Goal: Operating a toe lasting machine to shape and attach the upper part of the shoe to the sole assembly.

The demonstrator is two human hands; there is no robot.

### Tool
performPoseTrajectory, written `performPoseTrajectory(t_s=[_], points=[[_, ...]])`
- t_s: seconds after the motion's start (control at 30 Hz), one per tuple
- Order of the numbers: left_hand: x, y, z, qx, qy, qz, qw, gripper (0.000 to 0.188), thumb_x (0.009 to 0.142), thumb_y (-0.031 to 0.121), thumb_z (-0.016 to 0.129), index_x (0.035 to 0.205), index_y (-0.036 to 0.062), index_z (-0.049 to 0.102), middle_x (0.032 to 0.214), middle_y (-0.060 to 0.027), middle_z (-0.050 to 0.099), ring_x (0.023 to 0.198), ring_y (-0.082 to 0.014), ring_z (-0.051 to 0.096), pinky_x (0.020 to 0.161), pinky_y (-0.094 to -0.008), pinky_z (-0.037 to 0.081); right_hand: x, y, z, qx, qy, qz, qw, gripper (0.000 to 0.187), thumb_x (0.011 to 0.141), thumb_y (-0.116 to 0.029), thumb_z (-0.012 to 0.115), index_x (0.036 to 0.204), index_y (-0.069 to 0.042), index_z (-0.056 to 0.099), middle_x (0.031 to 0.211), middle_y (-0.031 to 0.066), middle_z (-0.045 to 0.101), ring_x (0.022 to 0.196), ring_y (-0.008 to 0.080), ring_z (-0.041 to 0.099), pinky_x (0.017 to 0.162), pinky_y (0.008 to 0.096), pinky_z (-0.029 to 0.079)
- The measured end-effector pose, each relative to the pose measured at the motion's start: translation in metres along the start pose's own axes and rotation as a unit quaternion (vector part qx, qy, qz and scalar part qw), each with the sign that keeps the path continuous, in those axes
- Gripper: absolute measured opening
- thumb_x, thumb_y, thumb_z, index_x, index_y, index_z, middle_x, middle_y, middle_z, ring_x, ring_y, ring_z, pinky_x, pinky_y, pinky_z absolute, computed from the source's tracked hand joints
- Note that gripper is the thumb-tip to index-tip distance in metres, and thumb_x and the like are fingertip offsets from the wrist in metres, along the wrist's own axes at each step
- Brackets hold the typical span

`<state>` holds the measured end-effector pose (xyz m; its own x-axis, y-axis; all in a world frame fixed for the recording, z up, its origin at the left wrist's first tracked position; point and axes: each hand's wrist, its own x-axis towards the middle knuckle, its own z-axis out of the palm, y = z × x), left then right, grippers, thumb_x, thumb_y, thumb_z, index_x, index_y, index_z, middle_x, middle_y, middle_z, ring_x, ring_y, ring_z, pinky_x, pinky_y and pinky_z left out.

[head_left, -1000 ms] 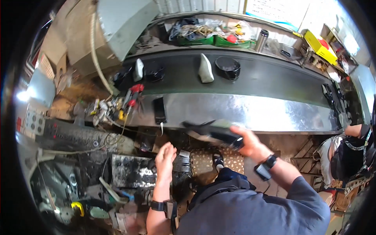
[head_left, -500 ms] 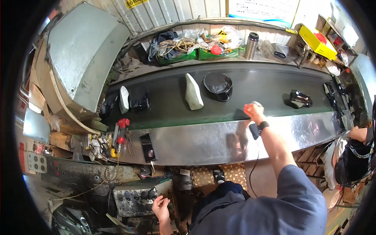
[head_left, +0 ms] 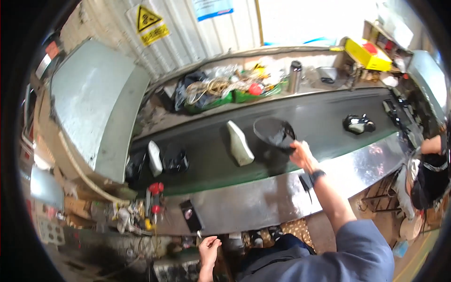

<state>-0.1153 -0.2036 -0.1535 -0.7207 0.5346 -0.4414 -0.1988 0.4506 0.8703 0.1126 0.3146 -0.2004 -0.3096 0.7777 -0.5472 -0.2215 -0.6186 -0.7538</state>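
My right hand (head_left: 304,156), with a dark band on its wrist, has closed on the near edge of a black shoe upper (head_left: 275,131) over the dark belt (head_left: 324,108). To its left lies a pale shoe last (head_left: 240,144). Farther left are another pale last (head_left: 155,158) and a black upper (head_left: 176,161) beside it. My left hand (head_left: 209,251) hangs low in front of the bench, fingers curled in, and nothing shows in it. A small black device (head_left: 305,181) with a cable sits under my right wrist.
On the metal ledge (head_left: 253,202) lie a phone (head_left: 190,215) and a red tool (head_left: 154,197). Green trays (head_left: 211,104) of clutter and a steel flask (head_left: 294,77) stand behind the belt. A black shoe (head_left: 359,124) lies right. Another person's arm (head_left: 431,144) shows at far right.
My right hand has reached the black upper and taken hold of its near edge. The upper is turned and blurred. My left hand's fingers have drawn closer together. The view has shifted and tilted.
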Motion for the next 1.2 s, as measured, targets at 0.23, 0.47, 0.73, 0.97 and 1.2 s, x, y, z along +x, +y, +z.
performPoseTrajectory(t_s=[0.23,0.47,0.73,0.97,1.2], points=[[0.19,0.053,0.156,0.043,-0.166,0.133,0.976,0.039,0.086,0.012,0.075,0.121,-0.0004,0.065,0.103,-0.0103,0.073,0.095,-0.0175,0.068,0.086,-0.0317,0.054,-0.208,0.081,-0.133,0.16,0.003,0.031,0.987,0.048,0.093,-0.024,0.073,0.136,-0.013,0.055,0.129,0.003,0.064,0.119,0.0242,0.059,0.109,0.0603,0.041],[0.259,0.134,0.317,0.233,-0.01,0.055,0.971,0.121,0.068,0.037,0.091,0.159,0.0211,0.013,0.152,-0.0256,0.033,0.139,-0.0449,0.035,0.112,-0.057,0.034,-0.335,0.117,-0.068,0.331,0.108,0.044,0.937,0.049,0.091,-0.002,0.072,0.132,-0.012,0.046,0.124,0.0035,0.061,0.118,0.0254,0.062,0.109,0.065,0.042],[0.288,0.099,0.282,0.346,-0.015,0.106,0.932,0.116,0.07,0.017,0.083,0.16,0.0324,0.01,0.15,-0.0255,0.034,0.141,-0.0428,0.034,0.115,-0.0591,0.029,-0.341,0.113,-0.056,0.242,0.044,0.005,0.969,0.047,0.093,-0.012,0.073,0.134,-0.018,0.051,0.105,-0.0061,0.062,0.1,0.0128,0.061,0.104,0.0537,0.047],[0.152,0.133,0.193,0.387,-0.114,0.52,0.753,0.064,0.063,0.005,0.069,0.126,0.0127,0.067,0.147,-0.0191,0.042,0.135,-0.042,0.038,0.111,-0.0562,0.029,-0.298,0.12,-0.115,0.21,-0.013,-0.034,0.977,0.048,0.094,-0.024,0.074,0.135,-0.015,0.05,0.122,0.002,0.064,0.102,0.0189,0.064,0.088,0.0454,0.054],[0.026,0.087,0.189,0.349,-0.243,0.689,0.588,0.045,0.062,0.012,0.072,0.105,0.0239,0.075,0.133,-0.0134,0.051,0.126,-0.0336,0.045,0.101,-0.0475,0.034,-0.277,0.088,-0.11,0.304,-0.051,-0.018,0.951,0.041,0.097,-0.023,0.069,0.132,-0.008,0.051,0.129,0.0089,0.062,0.119,0.0279,0.062,0.103,0.0527,0.052]])
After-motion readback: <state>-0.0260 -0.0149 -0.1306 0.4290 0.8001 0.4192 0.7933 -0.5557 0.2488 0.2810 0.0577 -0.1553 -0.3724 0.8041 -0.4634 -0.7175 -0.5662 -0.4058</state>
